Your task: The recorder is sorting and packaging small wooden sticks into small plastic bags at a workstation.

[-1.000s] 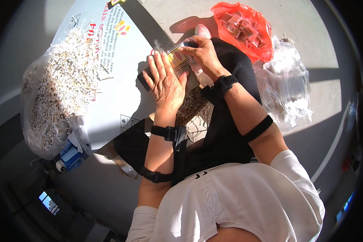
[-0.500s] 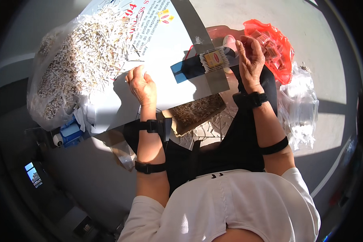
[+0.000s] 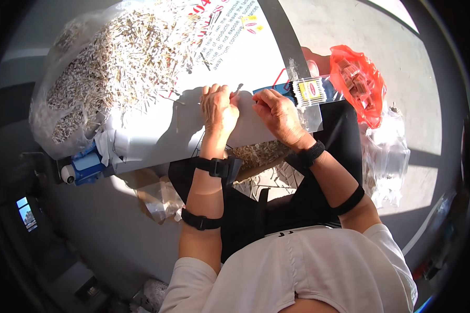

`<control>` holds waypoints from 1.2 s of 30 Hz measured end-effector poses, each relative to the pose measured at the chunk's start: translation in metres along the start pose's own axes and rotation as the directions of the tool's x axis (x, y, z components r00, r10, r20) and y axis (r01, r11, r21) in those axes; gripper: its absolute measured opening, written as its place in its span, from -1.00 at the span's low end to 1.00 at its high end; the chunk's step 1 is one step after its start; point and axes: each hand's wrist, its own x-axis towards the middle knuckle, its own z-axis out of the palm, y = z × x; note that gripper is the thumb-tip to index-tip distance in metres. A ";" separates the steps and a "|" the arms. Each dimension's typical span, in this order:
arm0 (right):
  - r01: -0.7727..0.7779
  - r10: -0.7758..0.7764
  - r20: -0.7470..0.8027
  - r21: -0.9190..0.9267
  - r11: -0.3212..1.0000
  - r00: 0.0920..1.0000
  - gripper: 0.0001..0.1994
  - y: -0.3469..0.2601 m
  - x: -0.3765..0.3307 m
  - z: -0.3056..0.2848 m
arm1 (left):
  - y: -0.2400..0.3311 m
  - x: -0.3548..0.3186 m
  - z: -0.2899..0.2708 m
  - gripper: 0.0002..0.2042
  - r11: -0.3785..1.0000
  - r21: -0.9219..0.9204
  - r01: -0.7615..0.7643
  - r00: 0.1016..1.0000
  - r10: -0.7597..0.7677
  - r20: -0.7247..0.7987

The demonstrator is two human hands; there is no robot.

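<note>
My left hand (image 3: 218,107) lies knuckles up on the white board (image 3: 141,141) across my lap, its fingers curled together at the tips. They seem to pinch one thin stick (image 3: 235,89), though it is too small for me to be sure. My right hand (image 3: 278,112) rests just beside it, fingers bent down onto the edge of a small clear packet (image 3: 310,94) with a yellow and red label. I cannot tell whether it grips the packet or only presses on it.

The big heap of pale sticks (image 3: 120,62) spreads over the far left part of the board, partly inside a clear bag (image 3: 52,104). More sticks lie loose in my lap (image 3: 256,154) under my wrists. The red bag of small packets (image 3: 357,78) sits to my right, touching a clear bag of packets (image 3: 386,156) below it.

To do this well, I think I should hold the packet down flat with my right hand so its mouth does not slide. My left hand should bring the sticks in straight, all lying one way. I judge the sticks are light and will scatter if I hurry.

Both forearms come up from the lower edge, elbows apart, wrists near each other. Each arm wears a black band at the wrist and another higher up.
</note>
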 end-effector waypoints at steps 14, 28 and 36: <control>0.255 -0.292 -0.050 -0.362 0.896 0.955 -0.82 0.007 0.010 0.020 | -0.037 0.054 -0.007 -0.83 0.875 -0.255 0.412 0.859 -0.466 -0.211; 0.244 -0.277 -0.057 -0.330 0.912 0.959 -0.89 0.003 0.009 0.021 | -0.076 0.093 -0.036 -0.94 0.997 0.046 0.056 0.989 -0.049 -0.137; 0.222 -0.254 -0.059 -0.325 0.919 0.965 -0.89 0.005 0.010 0.018 | -0.083 0.105 -0.035 -0.96 0.995 -0.054 -0.084 0.993 0.079 -0.085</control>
